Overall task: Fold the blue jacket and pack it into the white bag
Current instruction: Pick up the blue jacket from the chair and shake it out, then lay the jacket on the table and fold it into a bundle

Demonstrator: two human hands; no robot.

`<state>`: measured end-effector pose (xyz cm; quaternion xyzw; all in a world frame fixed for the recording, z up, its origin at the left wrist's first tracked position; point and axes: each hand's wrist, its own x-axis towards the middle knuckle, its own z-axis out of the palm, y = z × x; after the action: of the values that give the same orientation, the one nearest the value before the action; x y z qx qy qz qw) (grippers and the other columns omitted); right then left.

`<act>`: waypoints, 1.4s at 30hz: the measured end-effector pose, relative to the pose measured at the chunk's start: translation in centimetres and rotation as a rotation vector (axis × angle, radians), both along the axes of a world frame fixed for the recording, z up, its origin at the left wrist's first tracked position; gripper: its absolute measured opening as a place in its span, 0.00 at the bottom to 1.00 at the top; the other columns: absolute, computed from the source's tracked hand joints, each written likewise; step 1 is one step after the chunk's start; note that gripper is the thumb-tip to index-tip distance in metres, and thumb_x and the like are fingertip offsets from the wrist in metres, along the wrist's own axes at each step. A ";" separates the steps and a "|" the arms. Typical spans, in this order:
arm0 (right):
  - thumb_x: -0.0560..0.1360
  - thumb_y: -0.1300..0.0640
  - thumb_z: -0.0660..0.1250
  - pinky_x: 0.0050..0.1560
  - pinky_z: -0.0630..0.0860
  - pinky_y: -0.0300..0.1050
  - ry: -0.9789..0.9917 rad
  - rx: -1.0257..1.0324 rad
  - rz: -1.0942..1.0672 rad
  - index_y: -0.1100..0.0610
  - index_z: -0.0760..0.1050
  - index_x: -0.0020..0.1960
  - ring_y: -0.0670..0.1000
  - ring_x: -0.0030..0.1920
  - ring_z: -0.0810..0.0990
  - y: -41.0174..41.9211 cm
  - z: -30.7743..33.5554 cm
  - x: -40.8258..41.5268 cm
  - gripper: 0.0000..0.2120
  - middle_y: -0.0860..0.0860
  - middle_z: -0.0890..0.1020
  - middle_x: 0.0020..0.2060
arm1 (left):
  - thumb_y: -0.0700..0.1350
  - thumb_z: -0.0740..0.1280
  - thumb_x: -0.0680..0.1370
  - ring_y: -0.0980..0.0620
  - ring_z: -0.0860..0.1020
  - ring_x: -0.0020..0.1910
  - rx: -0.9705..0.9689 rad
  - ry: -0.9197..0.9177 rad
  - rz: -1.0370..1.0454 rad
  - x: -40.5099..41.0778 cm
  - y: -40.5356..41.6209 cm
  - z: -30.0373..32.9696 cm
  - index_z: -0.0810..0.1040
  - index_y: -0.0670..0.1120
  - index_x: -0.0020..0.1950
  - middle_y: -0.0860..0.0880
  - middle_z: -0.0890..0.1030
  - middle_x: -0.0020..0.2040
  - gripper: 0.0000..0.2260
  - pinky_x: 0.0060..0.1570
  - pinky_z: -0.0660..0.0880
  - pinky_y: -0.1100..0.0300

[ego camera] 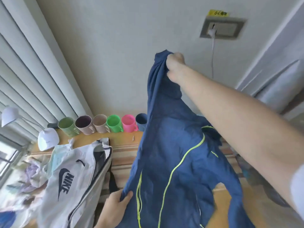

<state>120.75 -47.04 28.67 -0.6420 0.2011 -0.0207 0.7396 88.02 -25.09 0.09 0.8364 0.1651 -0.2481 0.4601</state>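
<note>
Blue fabric fills the middle: one jacket [177,162], trimmed with yellow-green zip lines, hangs unfolded over the worktop [125,142], held up at two places. The right hand [174,66] is raised high above the worktop, fingers clenched tight on a bunched top end of the jacket. The left hand [117,200] sits low at the jacket's left edge, thumb and fingers pinching the hem. Left of the jacket lies one white bag [72,175], its zip open, resting on the worktop and touching nothing blue. Behind the bag stand six cups [105,124] in a row along the wall, the last partly hidden by the jacket. Left of the cups sits one white cap [48,141].
</note>
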 end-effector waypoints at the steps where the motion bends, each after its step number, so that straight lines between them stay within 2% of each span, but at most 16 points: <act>1: 0.82 0.66 0.57 0.32 0.75 0.40 0.020 -0.037 0.066 0.61 0.74 0.38 0.52 0.32 0.75 2.0 -1.8 -1.1 0.16 0.55 0.78 0.35 | 0.54 0.71 0.77 0.61 0.76 0.33 0.033 0.026 0.000 -0.3 0.4 -0.9 0.79 0.53 0.32 0.53 0.81 0.28 0.14 0.36 0.72 0.62; 4: 0.79 0.70 0.62 0.31 0.78 0.35 0.092 -0.305 0.338 0.69 0.82 0.58 0.52 0.36 0.80 4.9 -8.4 -1.7 0.12 0.58 0.83 0.43 | 0.57 0.69 0.77 0.53 0.82 0.44 0.134 0.116 -0.055 -0.8 1.0 -2.8 0.76 0.59 0.36 0.53 0.83 0.37 0.10 0.38 0.71 0.63; 8: 0.73 0.72 0.74 0.62 0.76 0.44 0.213 -0.421 0.656 0.62 0.73 0.74 0.57 0.66 0.80 4.1 -15.1 -5.4 0.30 0.61 0.79 0.68 | 0.58 0.66 0.78 0.52 0.83 0.51 0.167 0.190 -0.130 -0.9 1.7 -4.6 0.77 0.61 0.48 0.52 0.85 0.46 0.03 0.40 0.72 0.66; 10: 0.73 0.68 0.75 0.63 0.75 0.45 0.250 -0.451 0.667 0.59 0.73 0.73 0.57 0.68 0.79 1.6 -18.3 -8.5 0.30 0.59 0.80 0.66 | 0.58 0.66 0.78 0.51 0.83 0.56 0.185 0.190 -0.142 -1.3 1.8 -5.0 0.77 0.61 0.54 0.52 0.85 0.49 0.06 0.44 0.73 0.62; 13: 0.76 0.61 0.73 0.63 0.77 0.47 0.339 -0.622 0.459 0.57 0.79 0.66 0.55 0.63 0.83 -4.2 -24.1 -15.3 0.19 0.54 0.84 0.59 | 0.59 0.68 0.77 0.49 0.83 0.57 0.197 0.202 -0.106 -2.2 2.0 -5.3 0.78 0.59 0.53 0.52 0.85 0.51 0.08 0.48 0.74 0.59; 17: 0.79 0.55 0.68 0.54 0.75 0.46 0.690 -0.803 0.316 0.54 0.81 0.52 0.58 0.61 0.83 -11.5 -32.3 -27.8 0.05 0.53 0.85 0.50 | 0.67 0.67 0.71 0.49 0.83 0.58 0.227 0.252 -0.023 -3.7 2.1 -5.8 0.81 0.55 0.58 0.51 0.85 0.57 0.22 0.54 0.77 0.57; 19: 0.80 0.49 0.67 0.48 0.73 0.46 0.889 -0.760 0.338 0.54 0.77 0.48 0.60 0.60 0.83 -13.5 -36.0 -33.6 0.08 0.54 0.82 0.47 | 0.66 0.68 0.73 0.46 0.82 0.59 0.268 0.259 0.010 -4.5 1.7 -5.8 0.82 0.52 0.56 0.48 0.85 0.56 0.21 0.54 0.76 0.56; 21: 0.78 0.43 0.69 0.57 0.77 0.47 0.983 -0.770 0.319 0.59 0.75 0.62 0.60 0.65 0.80 -14.1 -38.7 -37.1 0.22 0.57 0.82 0.61 | 0.63 0.68 0.76 0.43 0.83 0.56 0.315 0.214 0.019 -5.3 1.3 -6.0 0.81 0.50 0.53 0.47 0.86 0.52 0.17 0.52 0.76 0.55; 23: 0.76 0.40 0.71 0.60 0.78 0.48 0.936 -0.887 0.265 0.57 0.66 0.75 0.60 0.65 0.78 -13.6 -40.3 -39.3 0.35 0.60 0.77 0.68 | 0.59 0.66 0.78 0.41 0.83 0.50 0.355 0.122 0.019 -6.3 1.0 -6.4 0.81 0.50 0.52 0.48 0.86 0.47 0.14 0.50 0.78 0.51; 25: 0.76 0.39 0.71 0.52 0.76 0.48 0.794 -1.117 0.304 0.46 0.58 0.81 0.60 0.54 0.78 -12.7 -41.0 -40.3 0.39 0.60 0.74 0.62 | 0.54 0.64 0.81 0.42 0.80 0.41 0.412 0.005 0.012 -7.3 0.2 -6.8 0.78 0.51 0.49 0.50 0.83 0.40 0.08 0.44 0.78 0.50; 26: 0.75 0.41 0.72 0.50 0.77 0.49 0.680 -1.239 0.367 0.43 0.60 0.81 0.61 0.49 0.77 -12.5 -41.6 -40.8 0.38 0.59 0.73 0.57 | 0.52 0.63 0.82 0.42 0.78 0.37 0.452 -0.044 0.008 -7.7 -0.3 -7.0 0.76 0.51 0.48 0.51 0.81 0.37 0.07 0.40 0.76 0.50; 29: 0.71 0.60 0.79 0.39 0.79 0.51 0.395 -1.321 0.545 0.49 0.78 0.70 0.61 0.41 0.79 -12.4 -44.5 -42.5 0.29 0.57 0.75 0.48 | 0.49 0.60 0.83 0.42 0.77 0.34 0.533 -0.156 -0.016 -9.1 -1.8 -7.8 0.70 0.49 0.42 0.50 0.79 0.32 0.11 0.33 0.71 0.51; 33: 0.56 0.73 0.80 0.31 0.77 0.47 0.150 -1.438 0.608 0.54 0.85 0.49 0.56 0.34 0.81 -15.2 -44.1 -44.0 0.24 0.52 0.79 0.35 | 0.48 0.62 0.83 0.39 0.77 0.37 0.549 -0.157 0.107 -11.6 -2.8 -8.7 0.74 0.46 0.42 0.47 0.80 0.34 0.11 0.36 0.71 0.50; 37: 0.69 0.74 0.71 0.40 0.80 0.54 0.202 -1.344 0.467 0.58 0.82 0.57 0.63 0.43 0.82 -21.3 -42.5 -46.7 0.20 0.58 0.80 0.43 | 0.45 0.68 0.81 0.34 0.81 0.46 0.544 -0.123 0.199 -15.4 -3.7 -9.3 0.83 0.42 0.46 0.38 0.85 0.43 0.08 0.42 0.71 0.50; 40: 0.76 0.65 0.72 0.43 0.78 0.54 0.308 -1.197 0.267 0.58 0.75 0.63 0.64 0.49 0.82 -24.4 -41.5 -48.9 0.17 0.59 0.81 0.49 | 0.44 0.70 0.79 0.37 0.80 0.45 0.482 -0.074 0.243 -18.4 -6.0 -9.4 0.85 0.40 0.47 0.39 0.84 0.44 0.08 0.42 0.67 0.52; 42: 0.75 0.58 0.75 0.49 0.80 0.56 0.466 -1.026 0.147 0.60 0.72 0.65 0.66 0.55 0.81 -25.4 -41.9 -50.3 0.21 0.60 0.81 0.56 | 0.46 0.69 0.80 0.39 0.78 0.44 0.457 -0.014 0.329 -19.8 -6.9 -9.8 0.85 0.41 0.49 0.39 0.84 0.46 0.09 0.43 0.70 0.51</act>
<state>70.41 -72.39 -13.24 -0.9191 0.2778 0.0778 0.2685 68.21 -32.04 -9.70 0.8820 0.3471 -0.1206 0.2950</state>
